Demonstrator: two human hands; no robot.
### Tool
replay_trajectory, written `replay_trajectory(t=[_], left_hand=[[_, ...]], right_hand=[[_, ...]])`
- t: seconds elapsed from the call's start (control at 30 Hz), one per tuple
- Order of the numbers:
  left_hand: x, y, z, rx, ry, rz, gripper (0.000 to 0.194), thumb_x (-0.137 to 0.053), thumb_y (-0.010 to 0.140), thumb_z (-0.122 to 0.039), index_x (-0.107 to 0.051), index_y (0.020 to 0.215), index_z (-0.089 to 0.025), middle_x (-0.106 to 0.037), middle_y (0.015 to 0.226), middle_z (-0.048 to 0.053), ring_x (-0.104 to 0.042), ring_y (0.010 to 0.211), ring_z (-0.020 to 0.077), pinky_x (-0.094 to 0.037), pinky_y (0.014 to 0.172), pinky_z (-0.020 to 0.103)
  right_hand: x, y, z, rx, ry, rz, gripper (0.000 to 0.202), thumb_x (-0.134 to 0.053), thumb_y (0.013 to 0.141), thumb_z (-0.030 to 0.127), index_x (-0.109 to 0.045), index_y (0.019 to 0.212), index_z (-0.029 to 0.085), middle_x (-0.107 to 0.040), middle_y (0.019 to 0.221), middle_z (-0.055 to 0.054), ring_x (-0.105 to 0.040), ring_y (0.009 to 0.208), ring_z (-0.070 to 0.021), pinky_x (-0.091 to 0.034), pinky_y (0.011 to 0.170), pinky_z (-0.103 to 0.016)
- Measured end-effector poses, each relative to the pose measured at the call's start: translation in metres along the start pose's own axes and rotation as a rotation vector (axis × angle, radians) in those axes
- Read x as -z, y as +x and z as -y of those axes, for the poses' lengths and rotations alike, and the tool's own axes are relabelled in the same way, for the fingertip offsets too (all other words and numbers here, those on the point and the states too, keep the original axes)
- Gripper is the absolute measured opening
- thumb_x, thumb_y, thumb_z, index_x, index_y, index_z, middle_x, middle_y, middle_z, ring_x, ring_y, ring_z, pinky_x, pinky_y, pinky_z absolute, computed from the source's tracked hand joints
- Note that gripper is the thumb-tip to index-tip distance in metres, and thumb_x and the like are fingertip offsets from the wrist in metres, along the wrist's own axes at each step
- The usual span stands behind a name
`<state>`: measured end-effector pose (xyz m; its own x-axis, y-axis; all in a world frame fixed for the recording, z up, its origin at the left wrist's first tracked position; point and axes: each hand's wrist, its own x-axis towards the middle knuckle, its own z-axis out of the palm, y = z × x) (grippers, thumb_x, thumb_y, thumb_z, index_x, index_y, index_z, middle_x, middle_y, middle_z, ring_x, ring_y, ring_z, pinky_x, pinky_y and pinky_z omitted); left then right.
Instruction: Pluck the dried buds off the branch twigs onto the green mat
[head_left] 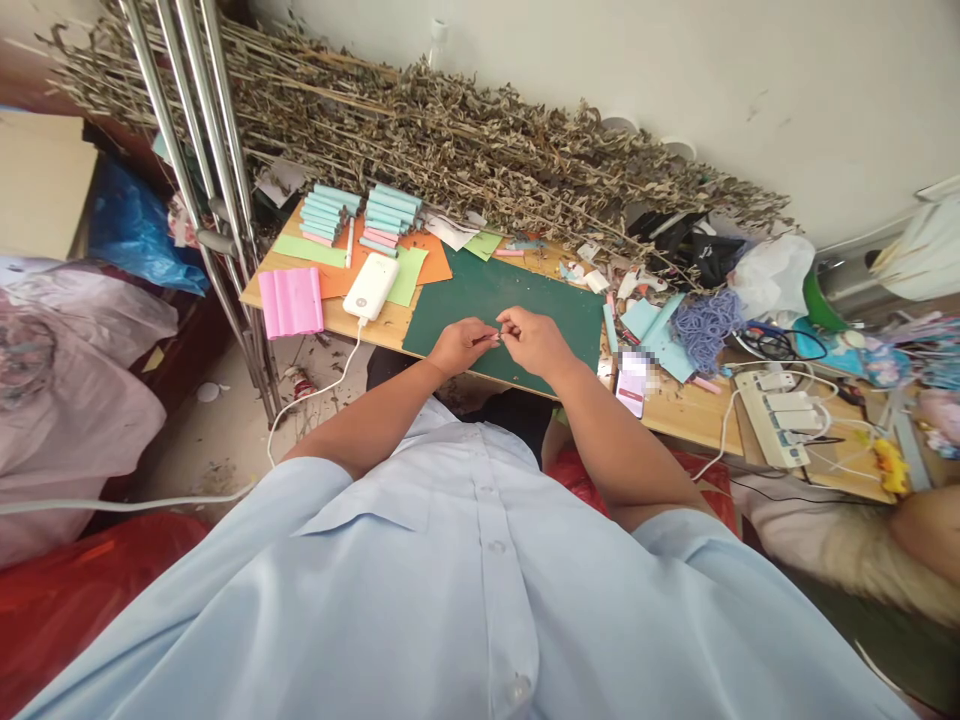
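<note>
Over the dark green mat my two hands meet, fingertips almost touching. My left hand is closed in a pinch, thumb and forefinger pressed together. Facing it, my right hand has its fingers curled and pinched as well. Something tiny and pale shows between the fingertips, too small to name. A white power bank with a cable lies left of the mat, beside a folded pink paper. Right of the mat is a phone.
Rolled blue and pink paper tubes are stacked at the back left. Dried plant stalks line the wall. To the right lie blue yarn and a power strip. Metal crutches lean at the left. Another person's leg is at right.
</note>
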<state>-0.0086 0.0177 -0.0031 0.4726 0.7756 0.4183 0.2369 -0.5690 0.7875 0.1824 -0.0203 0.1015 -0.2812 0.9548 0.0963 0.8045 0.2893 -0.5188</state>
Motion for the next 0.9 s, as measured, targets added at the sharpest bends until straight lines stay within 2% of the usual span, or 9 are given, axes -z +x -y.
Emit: replay_trajectory(t=[0.2,0.37,0.5,0.63,0.77,0.9], left_hand=[[0.0,0.001,0.005,-0.013,-0.015,-0.026,0.032,-0.067,0.103,-0.049,-0.08,0.107,-0.02,-0.074,0.092,0.006,-0.066,0.087,0.0179,-0.053,0.082,0.032],[0.0,0.004,0.009,-0.046,-0.031,-0.026,0.04,-0.066,0.104,-0.051,-0.078,0.105,-0.013,-0.074,0.091,0.008,-0.062,0.085,0.0173,-0.053,0.081,0.033],[-0.002,0.004,0.01,-0.043,-0.02,-0.034,0.036,-0.068,0.103,-0.049,-0.079,0.105,-0.015,-0.075,0.092,0.007,-0.064,0.087,0.0182,-0.053,0.082,0.033],[-0.003,0.003,0.007,0.002,0.011,-0.039,0.027,-0.069,0.102,-0.045,-0.081,0.105,-0.02,-0.076,0.093,0.006,-0.068,0.087,0.018,-0.055,0.082,0.031],[-0.001,0.002,0.003,0.007,0.008,-0.018,0.025,-0.069,0.102,-0.041,-0.081,0.11,-0.02,-0.077,0.095,0.007,-0.07,0.089,0.018,-0.055,0.084,0.031],[-0.001,0.001,0.002,0.016,-0.003,-0.038,0.027,-0.069,0.102,-0.043,-0.082,0.107,-0.02,-0.077,0.094,0.007,-0.07,0.09,0.0189,-0.055,0.086,0.032]], right_hand=[[0.01,0.007,0.012,0.052,-0.119,0.129,0.033,-0.058,0.091,0.01,-0.069,0.12,0.021,-0.078,0.104,-0.007,-0.07,0.097,-0.0256,-0.047,0.086,-0.033],[0.011,0.006,0.018,0.055,-0.178,0.151,0.03,-0.055,0.094,0.01,-0.067,0.119,0.019,-0.077,0.108,-0.01,-0.068,0.098,-0.0266,-0.044,0.083,-0.034],[0.011,0.004,0.019,0.072,-0.229,0.161,0.03,-0.053,0.094,0.009,-0.068,0.118,0.019,-0.077,0.108,-0.011,-0.068,0.095,-0.0267,-0.043,0.082,-0.034],[0.009,0.006,0.014,0.046,-0.163,0.118,0.035,-0.056,0.092,0.01,-0.067,0.123,0.019,-0.078,0.101,-0.008,-0.07,0.092,-0.0257,-0.046,0.082,-0.033],[0.005,0.01,0.007,-0.023,-0.02,0.075,0.038,-0.061,0.087,0.009,-0.068,0.123,0.021,-0.078,0.094,-0.004,-0.07,0.083,-0.0217,-0.048,0.08,-0.031],[0.007,0.009,0.006,0.016,0.009,0.076,0.039,-0.059,0.088,0.01,-0.069,0.123,0.022,-0.08,0.097,-0.003,-0.071,0.085,-0.0215,-0.051,0.083,-0.031]])
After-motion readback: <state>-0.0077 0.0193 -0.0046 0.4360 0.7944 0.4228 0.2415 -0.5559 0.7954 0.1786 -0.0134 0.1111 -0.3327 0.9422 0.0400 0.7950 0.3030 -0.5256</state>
